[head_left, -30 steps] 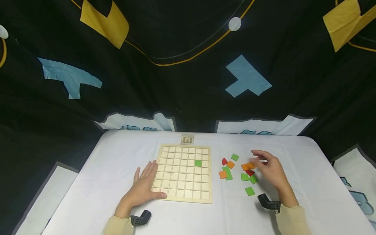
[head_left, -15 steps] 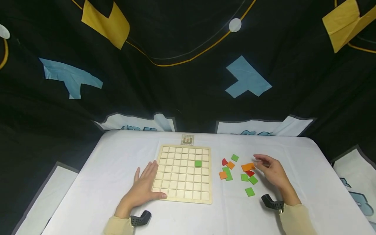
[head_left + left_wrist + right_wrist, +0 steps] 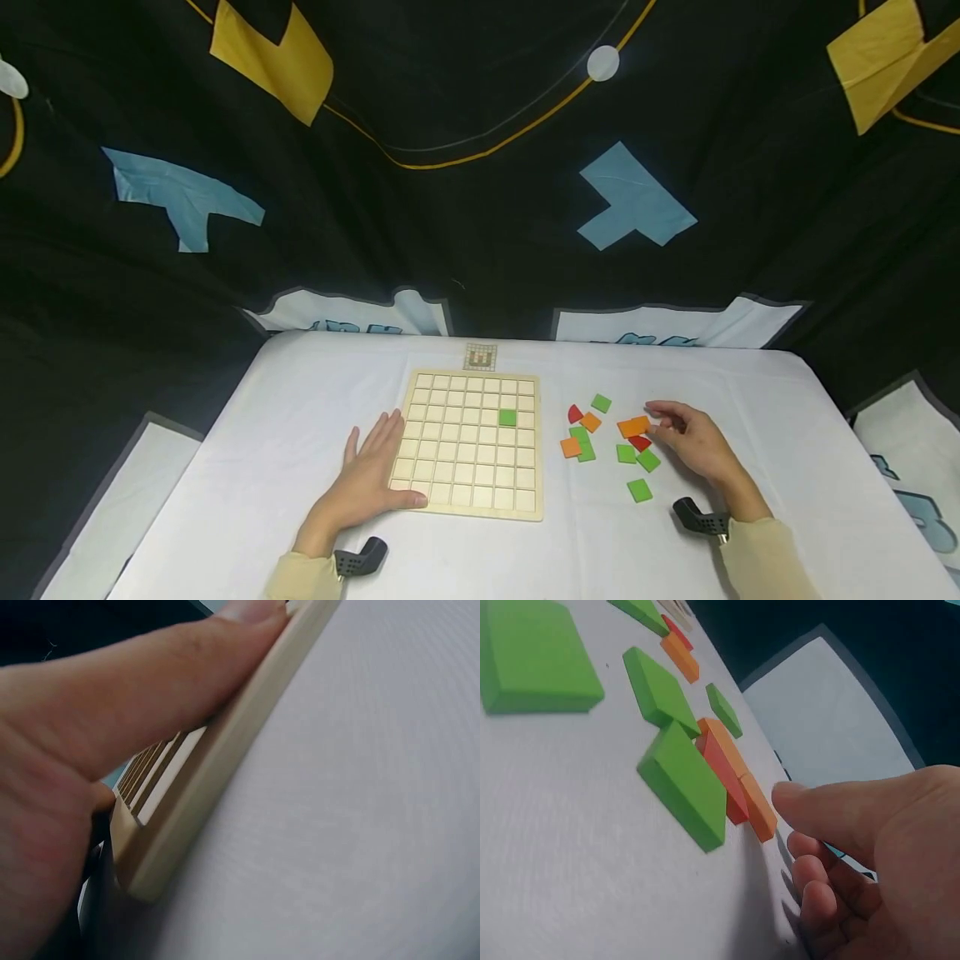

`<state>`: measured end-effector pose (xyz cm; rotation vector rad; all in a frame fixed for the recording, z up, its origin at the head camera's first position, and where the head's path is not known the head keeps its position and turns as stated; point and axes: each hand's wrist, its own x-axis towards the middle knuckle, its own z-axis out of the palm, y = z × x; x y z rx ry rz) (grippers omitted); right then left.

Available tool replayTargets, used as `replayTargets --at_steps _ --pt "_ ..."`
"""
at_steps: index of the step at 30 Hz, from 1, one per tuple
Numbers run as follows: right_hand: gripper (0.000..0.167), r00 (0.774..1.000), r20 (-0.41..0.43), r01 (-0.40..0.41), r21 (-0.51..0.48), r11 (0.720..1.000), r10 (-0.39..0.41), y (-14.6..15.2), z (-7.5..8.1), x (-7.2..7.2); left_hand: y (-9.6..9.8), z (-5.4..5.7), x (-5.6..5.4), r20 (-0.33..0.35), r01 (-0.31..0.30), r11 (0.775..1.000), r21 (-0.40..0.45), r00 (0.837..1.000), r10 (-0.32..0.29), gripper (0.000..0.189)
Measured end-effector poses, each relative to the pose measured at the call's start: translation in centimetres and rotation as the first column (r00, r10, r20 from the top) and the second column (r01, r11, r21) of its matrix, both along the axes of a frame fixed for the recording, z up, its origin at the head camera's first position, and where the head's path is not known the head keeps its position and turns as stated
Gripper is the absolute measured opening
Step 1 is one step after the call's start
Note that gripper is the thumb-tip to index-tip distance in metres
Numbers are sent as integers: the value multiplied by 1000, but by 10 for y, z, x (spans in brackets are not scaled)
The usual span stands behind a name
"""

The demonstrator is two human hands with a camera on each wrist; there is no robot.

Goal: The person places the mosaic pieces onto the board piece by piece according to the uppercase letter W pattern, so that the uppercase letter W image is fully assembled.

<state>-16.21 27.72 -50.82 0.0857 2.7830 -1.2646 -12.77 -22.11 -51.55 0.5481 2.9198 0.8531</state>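
A pale wooden grid board (image 3: 465, 475) lies on the white table, with one green square tile (image 3: 507, 417) in a cell. My left hand (image 3: 366, 485) rests along the board's left side, fingers straight. In the left wrist view the thumb (image 3: 172, 679) reaches over the board's front rim (image 3: 195, 795). Beside two end-to-end orange tiles (image 3: 634, 427) is my right hand (image 3: 696, 443), fingers loosely bent and holding nothing. The right wrist view has its thumb tip just off the nearer orange tile (image 3: 759, 808). A red quarter-round tile (image 3: 721, 776) lies against them.
Several green tiles (image 3: 640, 490) lie around the red piece. Between them and the board is another cluster: orange tiles (image 3: 571, 447), green tiles (image 3: 586, 451) and a red quarter-round (image 3: 575, 414). A small printed grid pattern (image 3: 480, 357) sits behind the board. Dark cloth (image 3: 450, 250) hangs at the back.
One second ago my right fingers were on the right-hand orange tile. They have let it go and the hand has drawn back to the right. The left hand stays put.
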Motion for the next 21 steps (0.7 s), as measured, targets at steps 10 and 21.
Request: replayTargets --at_steps 10,21 --pt "39 997 -27 -72 76 994 74 0 1 0 0 0 1 7 -7 1000 -4 1000 7 130" --pt "34 991 -37 -125 159 979 132 -3 5 1 1 3 1 4 -9 1000 -5 1000 9 129"
